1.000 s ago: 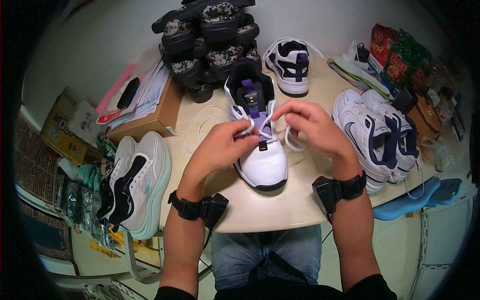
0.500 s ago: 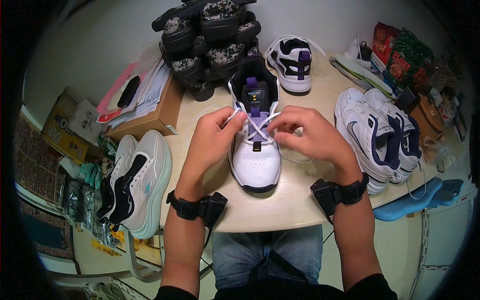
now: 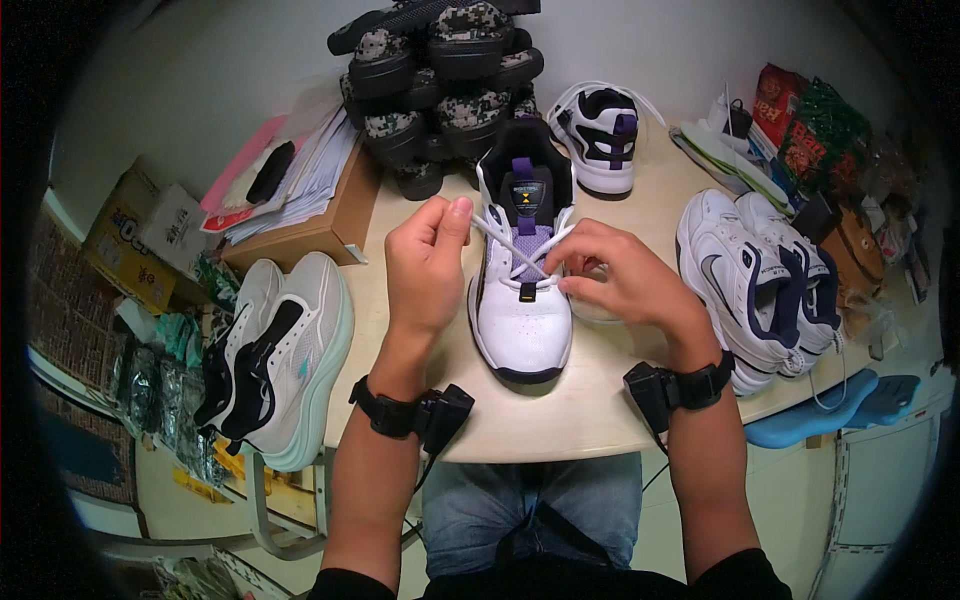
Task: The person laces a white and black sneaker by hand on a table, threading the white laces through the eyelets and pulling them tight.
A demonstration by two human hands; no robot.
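We note left hand [image 3: 428, 262] pinching a white lace [image 3: 492, 228] taut; right hand [image 3: 622, 282] pinches lace at the white shoe [image 3: 522, 300].

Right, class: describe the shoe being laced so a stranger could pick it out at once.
Start at the round pale table and go to its near middle, between the person's left hand and right hand. There stands the white shoe, toe toward the person; it alone has a purple tongue loop and its white lace held.

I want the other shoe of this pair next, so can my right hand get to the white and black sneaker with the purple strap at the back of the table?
Probably yes: the right hand has bare tabletop up to that white and black sneaker, though its fingers now pinch a white lace.
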